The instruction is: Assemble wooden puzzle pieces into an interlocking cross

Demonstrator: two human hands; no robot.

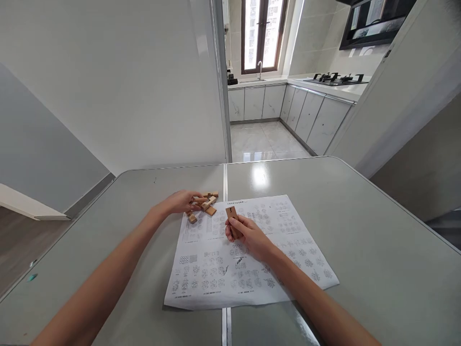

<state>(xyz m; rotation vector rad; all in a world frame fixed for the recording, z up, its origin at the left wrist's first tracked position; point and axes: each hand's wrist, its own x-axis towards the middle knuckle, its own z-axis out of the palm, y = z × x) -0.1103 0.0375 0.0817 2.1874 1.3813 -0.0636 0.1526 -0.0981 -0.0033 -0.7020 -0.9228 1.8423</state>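
Bare forearms [309, 290], brown wooden block [231, 213], dark-marked

Your right hand [248, 234] grips a wooden block [233, 214] with a dark mark [231, 210] near its top, over a sheet of printed diagrams [200, 269]. Your left hand [183, 202] is at a pile of wooden pieces [209, 203] by the sheet's far left corner. The sheet lies on a grey table [370, 230]; beyond are kitchen cabinets [254, 102], a tap [260, 68], a window [264, 36] and a stove [335, 80].

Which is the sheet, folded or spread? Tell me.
Spread: the sheet lies open on the table, its printed diagrams showing on both sides of the seam.
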